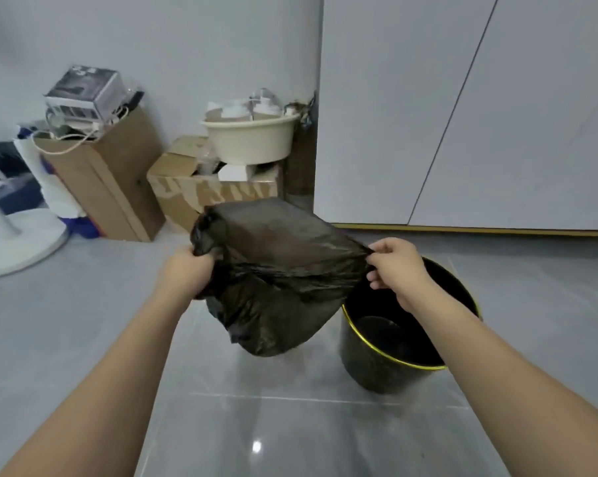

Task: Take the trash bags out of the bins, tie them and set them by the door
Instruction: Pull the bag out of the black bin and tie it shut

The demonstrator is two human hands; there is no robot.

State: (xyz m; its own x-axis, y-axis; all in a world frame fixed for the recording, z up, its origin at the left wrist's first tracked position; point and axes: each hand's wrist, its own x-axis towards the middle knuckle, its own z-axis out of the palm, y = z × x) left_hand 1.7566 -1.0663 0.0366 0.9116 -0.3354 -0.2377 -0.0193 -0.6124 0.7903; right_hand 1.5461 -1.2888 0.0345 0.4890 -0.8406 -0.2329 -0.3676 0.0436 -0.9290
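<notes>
A black trash bag hangs in the air above the grey floor, stretched between both hands, its bottom sagging left of the bin. My left hand grips a bunched corner of the bag's mouth. My right hand pinches the opposite edge between thumb and fingers. The black round bin with a yellow rim stands on the floor under my right forearm, with no bag inside it and its dark bottom showing.
Cardboard boxes stand against the far wall, one topped with a cream basin. A white fan base sits at the left. White cabinet doors fill the right. Grey tiled floor lies in front.
</notes>
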